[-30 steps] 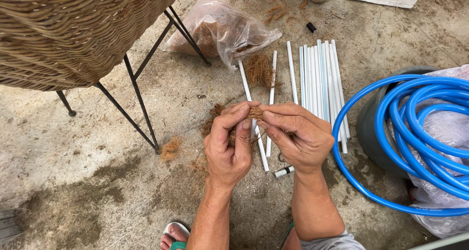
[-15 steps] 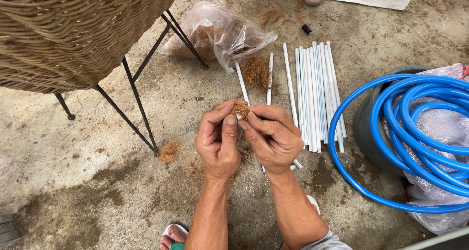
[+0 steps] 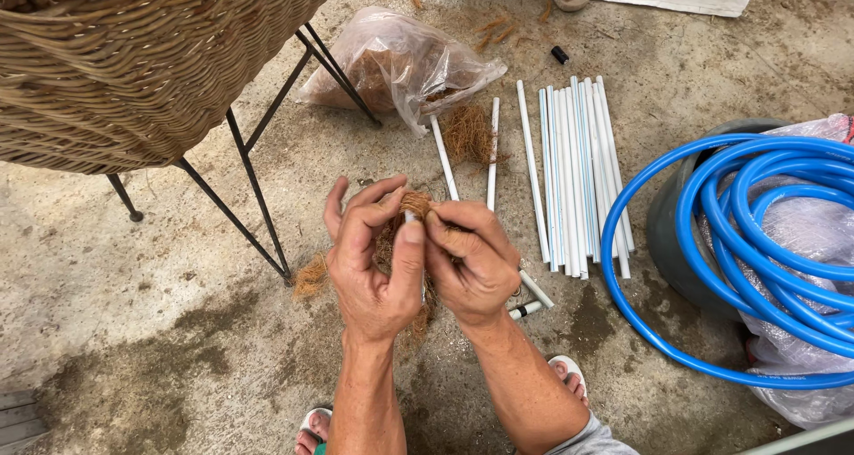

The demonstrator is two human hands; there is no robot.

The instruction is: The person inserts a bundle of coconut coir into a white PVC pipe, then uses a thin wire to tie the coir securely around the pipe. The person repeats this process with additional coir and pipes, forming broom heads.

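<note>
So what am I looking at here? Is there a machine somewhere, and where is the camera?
No machine: a person works with bare hands, and the camera sits on their head, looking down. The left hand and right hand together pinch a tuft of brown fibre around what looks like a white tube. On the concrete floor lie white tubes, a clear plastic bag of more fibre and a coiled blue hose. A wicker chair stands at the left.

Single head view, steep downward, close over hands, concrete floor [image 3: 133, 313] below
</note>
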